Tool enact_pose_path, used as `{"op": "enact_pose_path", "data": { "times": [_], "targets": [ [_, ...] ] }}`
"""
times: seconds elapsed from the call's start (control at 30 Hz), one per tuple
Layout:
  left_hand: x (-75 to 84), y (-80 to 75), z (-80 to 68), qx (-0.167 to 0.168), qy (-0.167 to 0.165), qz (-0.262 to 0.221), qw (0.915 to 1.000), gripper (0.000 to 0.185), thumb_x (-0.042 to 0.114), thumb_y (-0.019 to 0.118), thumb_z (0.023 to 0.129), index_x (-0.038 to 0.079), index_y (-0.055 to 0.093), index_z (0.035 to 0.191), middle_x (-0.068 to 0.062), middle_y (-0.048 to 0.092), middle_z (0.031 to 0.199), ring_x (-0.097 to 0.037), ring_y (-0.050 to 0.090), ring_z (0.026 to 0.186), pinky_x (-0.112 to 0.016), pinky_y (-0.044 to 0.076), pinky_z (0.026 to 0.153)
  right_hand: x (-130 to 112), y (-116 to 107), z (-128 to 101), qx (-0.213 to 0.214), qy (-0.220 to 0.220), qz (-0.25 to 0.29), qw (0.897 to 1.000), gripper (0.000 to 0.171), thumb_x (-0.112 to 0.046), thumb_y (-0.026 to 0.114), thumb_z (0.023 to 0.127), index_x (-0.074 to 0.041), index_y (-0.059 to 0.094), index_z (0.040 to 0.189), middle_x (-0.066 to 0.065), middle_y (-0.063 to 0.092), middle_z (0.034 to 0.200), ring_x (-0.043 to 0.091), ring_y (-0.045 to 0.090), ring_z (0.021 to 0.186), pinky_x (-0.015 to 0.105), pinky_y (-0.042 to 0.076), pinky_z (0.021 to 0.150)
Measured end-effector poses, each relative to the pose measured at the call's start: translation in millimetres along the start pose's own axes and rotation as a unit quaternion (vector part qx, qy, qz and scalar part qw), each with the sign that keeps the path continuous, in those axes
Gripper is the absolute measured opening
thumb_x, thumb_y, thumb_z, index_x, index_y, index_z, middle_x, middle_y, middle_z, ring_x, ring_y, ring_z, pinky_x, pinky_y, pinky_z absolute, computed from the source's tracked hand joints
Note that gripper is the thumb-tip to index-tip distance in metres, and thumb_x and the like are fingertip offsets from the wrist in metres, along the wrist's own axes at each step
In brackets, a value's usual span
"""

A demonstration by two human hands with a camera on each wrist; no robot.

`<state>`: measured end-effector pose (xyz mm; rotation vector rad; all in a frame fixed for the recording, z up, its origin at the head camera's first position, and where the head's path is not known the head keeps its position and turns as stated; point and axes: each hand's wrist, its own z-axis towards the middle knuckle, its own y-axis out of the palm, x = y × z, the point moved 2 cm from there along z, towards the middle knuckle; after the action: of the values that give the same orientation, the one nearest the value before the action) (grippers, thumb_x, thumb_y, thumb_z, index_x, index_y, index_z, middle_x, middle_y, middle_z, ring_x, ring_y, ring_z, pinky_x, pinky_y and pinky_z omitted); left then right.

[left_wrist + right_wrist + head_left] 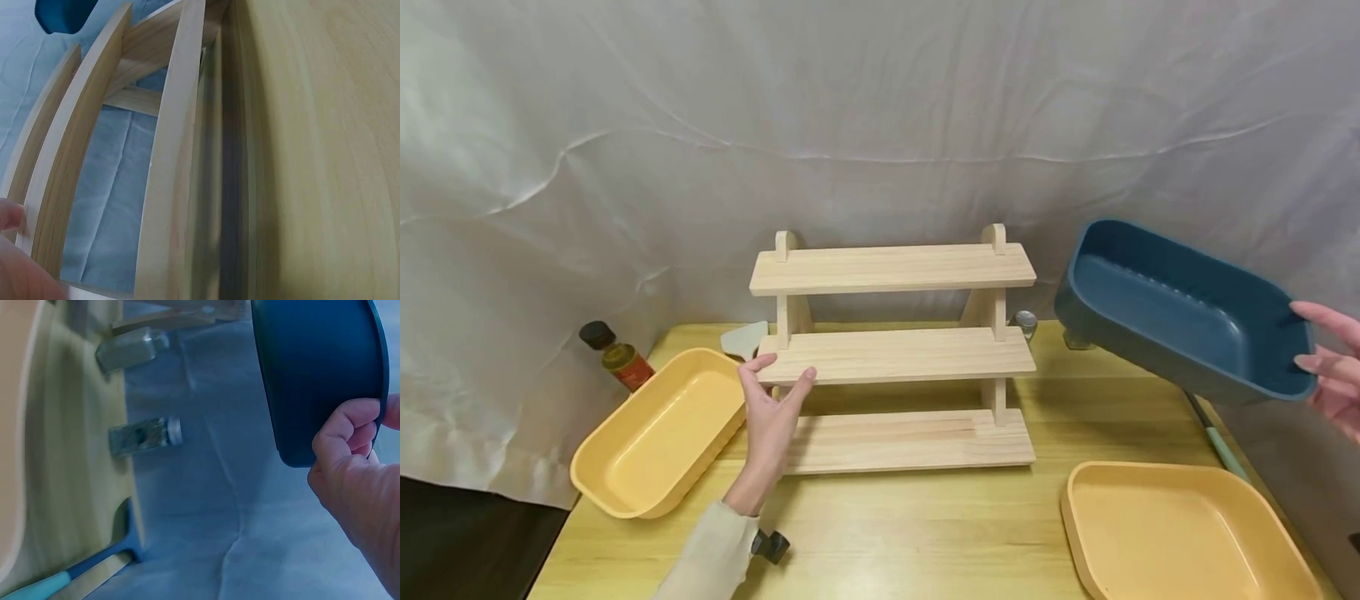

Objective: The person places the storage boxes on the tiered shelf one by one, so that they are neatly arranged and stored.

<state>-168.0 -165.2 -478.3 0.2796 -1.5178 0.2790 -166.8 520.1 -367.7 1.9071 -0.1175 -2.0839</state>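
Observation:
A three-tier wooden rack (895,354) stands at the back of the table (925,533). My left hand (771,408) holds the left end of the middle shelf, thumb and fingers on its edge. In the left wrist view the shelves (169,162) fill the frame, with a fingertip (11,215) at the lower left. My right hand (1330,371) grips the rim of a dark blue tub (1180,312), held tilted in the air at the right. The right wrist view shows the tub (319,375) with fingers (347,425) curled over its edge.
A yellow tub (658,433) sits at the left and another (1187,533) at the front right. A dark-capped bottle (617,354) stands at the far left. Two small jars (140,434) and a teal-handled spatula (62,575) lie by the table's right edge. A white sheet hangs behind.

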Motion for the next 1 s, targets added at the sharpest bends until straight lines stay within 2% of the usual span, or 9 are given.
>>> {"op": "enact_pose_path", "data": {
  "times": [0.1,0.17,0.27,0.33,0.4,0.47,0.67,0.87,1.0],
  "targets": [
    [-1.5,-0.5,0.1,0.005,0.004,-0.002,1.0,0.071,0.032,0.086,0.099,0.015,0.038,0.148,-0.005,0.02,0.176,-0.027,0.016,0.161,-0.061,0.026,0.125,-10,10,4,0.017,0.007,-0.019,1.0,0.064,0.011,0.033,0.114,-0.024,0.049,0.166,0.008,0.08,0.116,0.016,0.066,0.06,0.021,0.043,0.044],
    [-2.2,-0.6,0.0,0.008,0.006,-0.001,1.0,0.07,0.032,0.086,0.098,0.015,0.039,0.148,-0.006,0.021,0.175,-0.026,0.016,0.161,-0.062,0.025,0.125,-15,19,9,0.014,0.007,-0.014,1.0,0.064,0.011,0.033,0.114,-0.024,0.048,0.166,0.009,0.079,0.117,0.016,0.066,0.059,0.024,0.038,0.041],
    [-3.0,-0.6,0.4,0.011,0.007,0.003,0.9999,0.07,0.032,0.087,0.098,0.015,0.04,0.147,-0.006,0.023,0.174,-0.024,0.015,0.161,-0.062,0.021,0.126,-20,36,17,-0.011,-0.005,0.001,1.0,0.065,0.013,0.031,0.113,-0.02,0.047,0.166,0.011,0.078,0.121,0.018,0.074,0.067,0.02,0.045,0.046],
    [-3.3,-1.2,0.9,0.013,0.009,0.005,0.9999,0.071,0.033,0.087,0.097,0.016,0.04,0.147,-0.007,0.024,0.173,-0.023,0.015,0.161,-0.062,0.02,0.126,-20,51,24,-0.027,-0.006,0.03,0.999,0.064,0.015,0.033,0.112,-0.018,0.048,0.165,0.013,0.076,0.128,0.027,0.078,0.081,0.022,0.059,0.064],
    [-3.6,-1.9,1.3,0.015,0.008,0.007,0.9998,0.071,0.033,0.088,0.097,0.017,0.04,0.147,-0.007,0.024,0.173,-0.022,0.016,0.16,-0.062,0.019,0.126,-21,66,31,-0.044,-0.009,0.034,0.998,0.063,0.015,0.033,0.112,-0.017,0.046,0.166,0.014,0.075,0.129,0.026,0.078,0.079,0.025,0.062,0.07],
    [-3.8,-2.2,1.4,0.016,0.007,0.009,0.9998,0.071,0.033,0.088,0.096,0.018,0.04,0.147,-0.007,0.024,0.173,-0.022,0.016,0.16,-0.063,0.019,0.126,-22,81,39,-0.059,0.001,0.057,0.997,0.063,0.015,0.031,0.113,-0.016,0.046,0.165,0.016,0.075,0.128,0.027,0.077,0.081,0.028,0.063,0.073],
    [-3.7,-1.4,1.6,0.014,0.002,0.01,0.9998,0.071,0.033,0.087,0.097,0.018,0.039,0.147,-0.008,0.022,0.174,-0.02,0.013,0.161,-0.062,0.017,0.127,-23,118,63,-0.08,0.03,0.044,0.995,0.057,0.01,0.034,0.115,-0.016,0.052,0.162,0.011,0.067,0.101,0.022,0.07,0.076,0.026,0.057,0.065],
    [-3.4,-0.3,2.5,0.013,0.008,0.013,0.9998,0.071,0.032,0.087,0.097,0.016,0.039,0.147,-0.01,0.023,0.173,-0.023,0.015,0.161,-0.064,0.019,0.126,-17,151,86,-0.119,0.052,0.096,0.987,0.057,0.014,0.032,0.113,-0.011,0.055,0.158,0.016,0.07,0.102,0.026,0.074,0.085,0.032,0.062,0.074],
    [-0.7,-3.7,1.1,0.013,0.006,0.024,0.9996,0.07,0.032,0.086,0.098,0.014,0.039,0.147,-0.011,0.027,0.171,-0.025,0.021,0.157,-0.064,0.021,0.124,-10,178,99,-0.109,0.074,0.108,0.985,0.055,0.016,0.037,0.111,-0.01,0.059,0.154,0.017,0.072,0.102,0.028,0.074,0.082,0.036,0.062,0.078]
  ]
}}
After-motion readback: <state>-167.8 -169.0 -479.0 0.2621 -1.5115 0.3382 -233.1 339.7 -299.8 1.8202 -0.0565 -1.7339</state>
